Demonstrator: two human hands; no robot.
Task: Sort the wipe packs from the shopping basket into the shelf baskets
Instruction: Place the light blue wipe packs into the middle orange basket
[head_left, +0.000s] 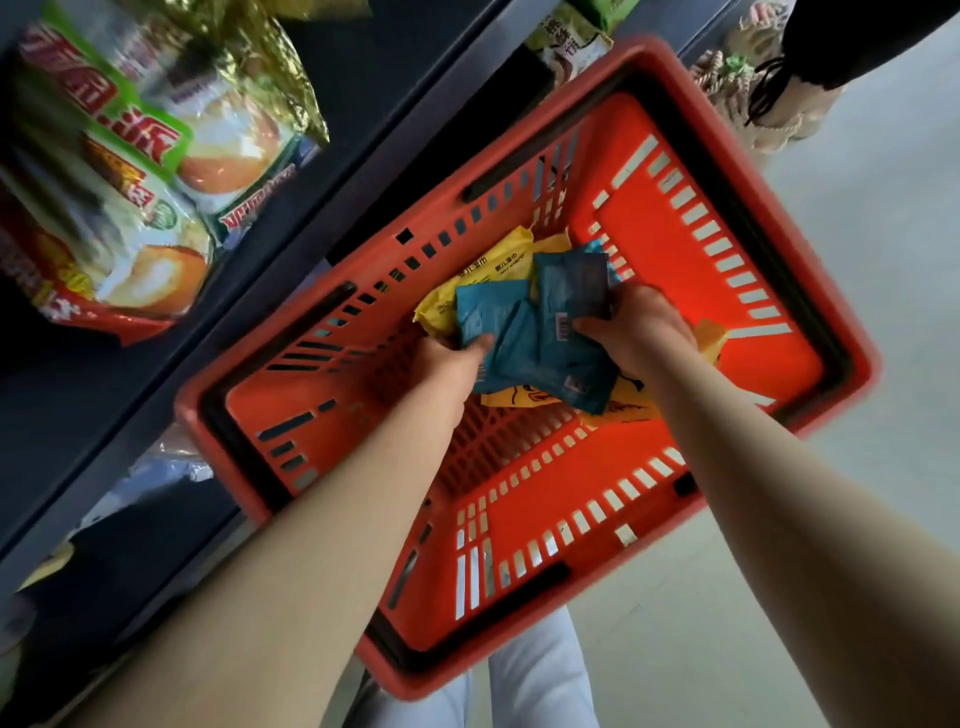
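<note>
Pick-up step, inside the red shopping basket (691, 244). The left hand (447, 364) pinches one teal wipe pack (488, 322) near the basket's middle; the right hand (636, 325) closes on a second teal pack (571, 291) just beside it. At least three teal packs show (overlap hides the exact count), lying on about three yellow packs (498, 260). Next move, as judged: lift both clear of the basket rim toward the shelf (322, 171) beside the basket; no shelf baskets are visible.
</note>
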